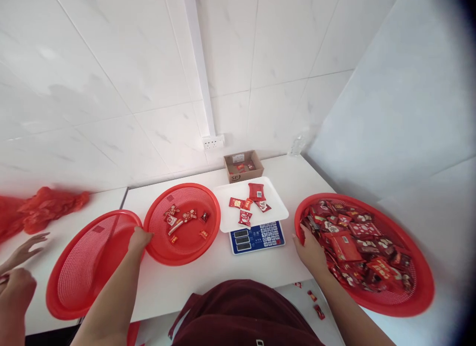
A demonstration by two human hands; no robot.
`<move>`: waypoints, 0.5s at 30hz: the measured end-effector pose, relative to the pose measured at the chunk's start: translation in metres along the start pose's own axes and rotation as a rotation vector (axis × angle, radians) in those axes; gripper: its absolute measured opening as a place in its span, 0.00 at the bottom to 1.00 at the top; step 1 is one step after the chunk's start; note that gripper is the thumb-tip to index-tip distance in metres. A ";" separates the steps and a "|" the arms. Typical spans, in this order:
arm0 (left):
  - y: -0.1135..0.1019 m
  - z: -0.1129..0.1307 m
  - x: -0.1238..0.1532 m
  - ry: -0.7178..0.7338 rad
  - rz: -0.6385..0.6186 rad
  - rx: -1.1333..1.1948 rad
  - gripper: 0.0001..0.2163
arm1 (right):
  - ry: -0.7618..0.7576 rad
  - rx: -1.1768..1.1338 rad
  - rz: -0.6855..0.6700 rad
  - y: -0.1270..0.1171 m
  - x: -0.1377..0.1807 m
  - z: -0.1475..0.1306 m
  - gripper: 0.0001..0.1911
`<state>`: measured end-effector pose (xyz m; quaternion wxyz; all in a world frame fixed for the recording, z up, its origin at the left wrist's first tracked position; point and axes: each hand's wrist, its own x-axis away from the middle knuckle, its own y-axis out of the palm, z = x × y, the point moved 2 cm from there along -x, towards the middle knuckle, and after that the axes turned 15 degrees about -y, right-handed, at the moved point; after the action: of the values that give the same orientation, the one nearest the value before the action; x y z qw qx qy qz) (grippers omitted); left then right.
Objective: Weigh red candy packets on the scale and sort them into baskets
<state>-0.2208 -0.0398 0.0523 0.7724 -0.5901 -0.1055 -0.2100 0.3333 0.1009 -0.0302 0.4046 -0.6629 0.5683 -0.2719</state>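
Observation:
My left hand (139,238) is closed on the near left rim of the middle red basket (208,207), which holds a few small red sweet packets (177,219). My right hand (311,251) rests on the left rim of the right red basket (422,286), its fingers curled down among a heap of red packets (353,239); what they hold is hidden. Between the baskets stands a blue scale (257,237) with a white tray (277,207) carrying several red packets (248,204).
An empty red basket (74,271) overlaps the middle one at the left. Another person's hands (17,271) hover at the far left, near a red plastic bag (44,204). A small cardboard box (243,166) sits by the wall. A few packets (314,301) lie on the floor.

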 end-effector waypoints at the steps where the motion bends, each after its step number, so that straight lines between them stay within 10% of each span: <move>1: -0.001 -0.001 -0.002 -0.030 0.007 -0.034 0.27 | -0.002 0.000 -0.002 0.000 0.000 0.000 0.30; 15: -0.003 -0.013 -0.007 0.245 0.046 -0.454 0.29 | 0.000 0.004 -0.007 0.003 -0.001 0.005 0.31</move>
<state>-0.2302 -0.0517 0.0486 0.6318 -0.7206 0.0521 -0.2807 0.3360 0.1034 -0.0354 0.4051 -0.6639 0.5656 -0.2743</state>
